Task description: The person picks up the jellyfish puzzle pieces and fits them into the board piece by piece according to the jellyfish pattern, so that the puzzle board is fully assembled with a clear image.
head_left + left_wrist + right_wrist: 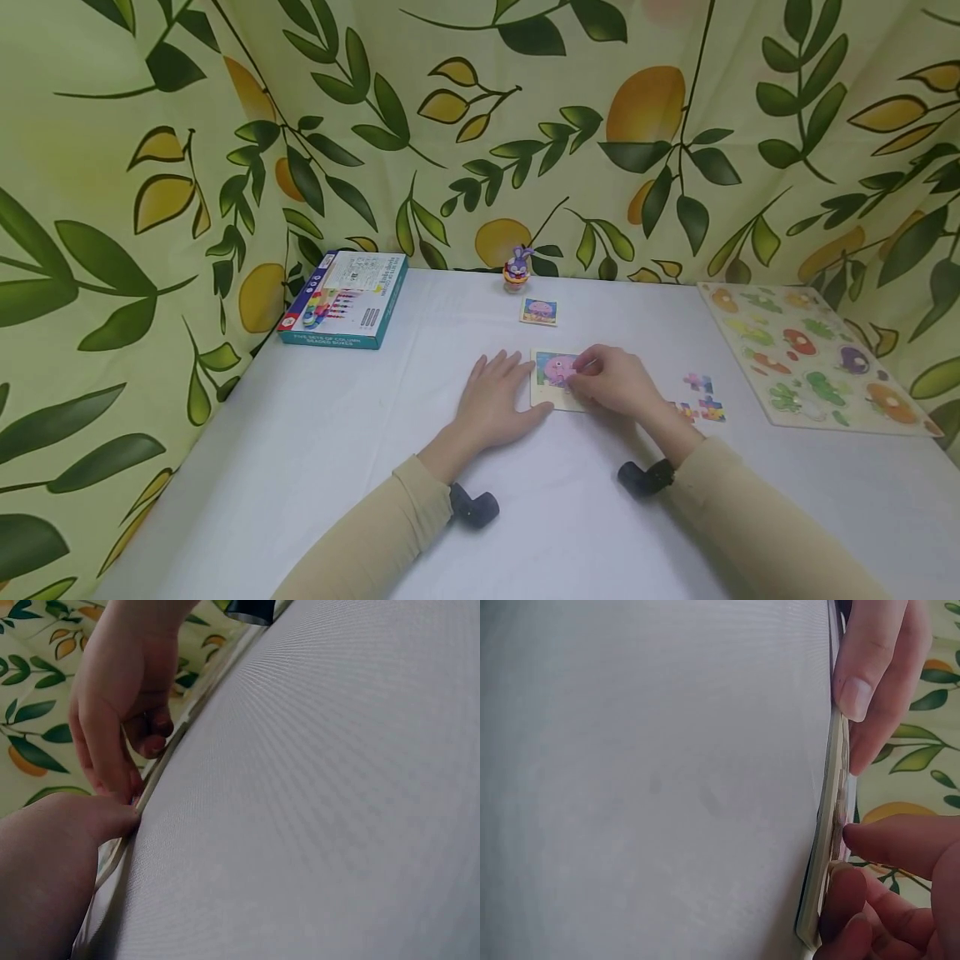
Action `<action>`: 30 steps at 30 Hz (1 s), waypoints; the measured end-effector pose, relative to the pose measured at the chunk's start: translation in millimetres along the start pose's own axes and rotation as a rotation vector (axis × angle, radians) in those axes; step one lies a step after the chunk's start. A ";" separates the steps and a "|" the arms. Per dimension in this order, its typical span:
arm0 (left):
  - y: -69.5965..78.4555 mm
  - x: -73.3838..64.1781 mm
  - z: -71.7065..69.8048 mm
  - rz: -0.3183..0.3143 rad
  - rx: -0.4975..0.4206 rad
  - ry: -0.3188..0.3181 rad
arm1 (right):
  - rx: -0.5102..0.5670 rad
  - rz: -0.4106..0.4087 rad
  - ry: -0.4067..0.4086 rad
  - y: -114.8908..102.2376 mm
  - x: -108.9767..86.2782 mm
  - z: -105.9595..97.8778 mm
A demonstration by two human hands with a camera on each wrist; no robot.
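A small jigsaw puzzle board [547, 402] with a pink cartoon picture lies flat on the table between the hands. Fingers spread, the left hand [491, 408] rests on the table at the board's left side, its thumb touching the near edge. My right hand [617, 383] is over the right part of the board, thumb and index finger curled at a pink puzzle piece [573, 378] on the picture. Most of that piece is hidden by the fingers. In the right wrist view, the board [821, 877] appears edge-on, with the right fingertips against its face.
Loose puzzle pieces [711, 408] lie right of the right hand. Behind the board are a small picture card [538, 312] and a purple rabbit figure [517, 268]. A boxed toy set [345, 300] stands at the back left, a vegetable board [810, 358] at the right.
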State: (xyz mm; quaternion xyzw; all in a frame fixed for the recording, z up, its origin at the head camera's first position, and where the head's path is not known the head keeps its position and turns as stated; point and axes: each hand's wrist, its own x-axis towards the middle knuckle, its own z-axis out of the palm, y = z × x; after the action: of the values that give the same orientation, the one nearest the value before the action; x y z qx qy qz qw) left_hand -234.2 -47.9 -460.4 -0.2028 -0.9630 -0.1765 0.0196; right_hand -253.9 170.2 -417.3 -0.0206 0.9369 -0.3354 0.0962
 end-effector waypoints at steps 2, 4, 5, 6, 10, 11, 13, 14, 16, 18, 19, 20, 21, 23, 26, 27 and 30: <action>0.1 -0.1 0.0 0.001 0.000 0.002 | -0.011 0.003 0.004 -0.9 0.4 0.3; 0.1 0.0 0.2 0.002 0.001 0.004 | -0.020 0.007 0.007 -0.9 0.8 0.6; 0.1 0.0 0.3 0.003 0.001 0.005 | -0.024 0.008 0.006 -1.0 0.9 0.7; 0.0 0.0 0.5 0.003 0.003 0.005 | -0.028 0.011 0.008 -0.9 0.9 0.8; -0.2 0.0 0.7 0.004 0.006 0.007 | -0.049 0.004 0.016 -1.1 1.5 1.0; -0.1 -0.1 0.4 0.004 0.007 0.007 | -0.053 0.000 0.019 -1.5 1.4 1.0; 0.0 -0.1 -0.3 0.004 0.007 0.007 | -0.072 -0.010 0.032 -2.2 1.7 1.1; 0.1 -0.1 -0.7 0.004 0.007 0.008 | -0.081 -0.014 0.037 -2.9 1.6 1.0; 0.3 -0.2 -1.6 0.005 0.007 0.007 | -0.093 -0.016 0.046 -3.9 1.6 1.3; 0.8 -0.6 -2.6 0.004 0.007 0.006 | -0.103 -0.015 0.052 -4.9 1.5 1.7; 1.0 -0.8 -3.1 0.003 0.007 0.006 | -0.103 -0.012 0.052 -5.2 1.5 1.9; 1.2 -1.0 -3.4 0.002 0.006 0.005 | -0.105 -0.011 0.054 -5.4 1.5 2.2; 1.3 -1.1 -3.6 0.001 0.006 0.004 | -0.105 -0.012 0.056 -5.4 1.5 2.5; 1.5 -1.2 -3.6 -0.001 0.006 0.002 | -0.107 -0.026 0.060 -5.2 1.2 3.0; 1.7 -0.7 -2.8 -0.003 0.005 -0.001 | -0.116 -0.048 0.064 -5.2 -0.7 3.6; 1.8 -0.5 -2.7 -0.004 0.004 -0.001 | -0.123 -0.060 0.064 -5.2 -1.6 3.7; 1.5 -0.7 -2.2 -0.005 0.002 -0.001 | -0.182 -0.081 0.056 -8.8 -4.8 4.4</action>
State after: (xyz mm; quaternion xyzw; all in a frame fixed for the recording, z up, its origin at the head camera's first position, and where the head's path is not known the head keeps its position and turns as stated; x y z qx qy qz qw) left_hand -233.0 -47.6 -458.0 -0.2004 -0.9637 -0.1755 0.0190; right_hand -248.6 161.1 -414.3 -0.0579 0.9641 -0.2533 0.0542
